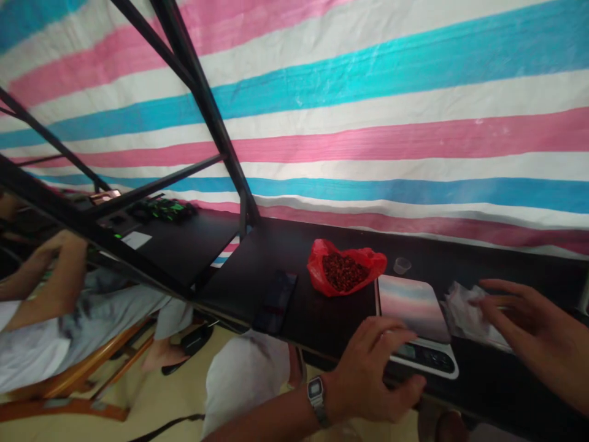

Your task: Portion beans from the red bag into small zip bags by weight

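Observation:
A silver-topped digital scale (411,307) with a white body and a dark button strip lies on the black table. My left hand (375,368), wearing a metal watch, rests at the scale's front left corner, fingers spread and thumb apart. Right of the scale is a small heap of clear plastic bags (467,310). My right hand (529,328) reaches the heap's edge with its fingers stretched out and slightly blurred. Left of the scale, a red plastic bag (317,273) stands open around many small dark-red bits (345,272). Behind the scale sits a small clear cup (402,265).
A dark phone (276,301) lies at the table's (253,258) front left. Black metal frame bars (209,116) cross the left side. Beyond them, another person's hands (62,242) and a green-black object (170,209) show. A striped sheet (368,135) hangs behind.

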{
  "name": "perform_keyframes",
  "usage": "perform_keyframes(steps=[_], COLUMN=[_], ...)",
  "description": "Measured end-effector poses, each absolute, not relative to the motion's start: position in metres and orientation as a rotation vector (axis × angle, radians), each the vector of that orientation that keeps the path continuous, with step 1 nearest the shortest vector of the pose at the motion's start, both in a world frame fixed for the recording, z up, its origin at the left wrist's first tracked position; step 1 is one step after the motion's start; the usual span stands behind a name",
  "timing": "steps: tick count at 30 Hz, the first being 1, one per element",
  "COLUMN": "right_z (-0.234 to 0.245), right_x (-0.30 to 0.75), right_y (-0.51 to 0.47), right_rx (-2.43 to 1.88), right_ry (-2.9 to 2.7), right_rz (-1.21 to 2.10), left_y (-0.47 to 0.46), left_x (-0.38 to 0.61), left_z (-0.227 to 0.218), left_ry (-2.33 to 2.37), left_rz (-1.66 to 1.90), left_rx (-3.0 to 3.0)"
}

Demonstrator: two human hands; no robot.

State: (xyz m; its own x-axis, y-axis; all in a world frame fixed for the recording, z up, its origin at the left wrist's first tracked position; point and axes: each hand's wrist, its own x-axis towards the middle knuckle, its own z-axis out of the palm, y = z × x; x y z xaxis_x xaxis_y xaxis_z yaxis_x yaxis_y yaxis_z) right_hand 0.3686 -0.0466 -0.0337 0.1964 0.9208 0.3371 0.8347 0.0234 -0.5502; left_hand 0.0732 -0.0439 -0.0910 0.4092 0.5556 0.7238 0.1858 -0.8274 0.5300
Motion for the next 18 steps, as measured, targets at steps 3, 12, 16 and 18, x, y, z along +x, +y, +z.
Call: perform_keyframes(steps=[3, 12, 16, 18], right_z=[-0.023, 0.011, 0.008, 0.004], right_x=[0.314, 0.239, 0.231, 0.227], right_y=[-0.057, -0.034, -0.035, -0.037], right_rx=[-1.579, -1.428, -1.448, -1.447], right_ry=[-1.595, -1.688, -1.604, -1.605], right_rz=[0.503, 0.979, 1.048, 1.05], left_y=[-0.035, -0.022, -0.026, -0.028], left_x=[0.07, 0.062, 0.058, 0.057], left_z=[-0.083, -0.083, -0.082, -0.083], left_ry=[0.674, 0.92, 0.966, 0.956], left_rz=[1.347, 1.334, 1.45, 1.489], left_rx=[2.295, 2.25, 2.332, 2.341])
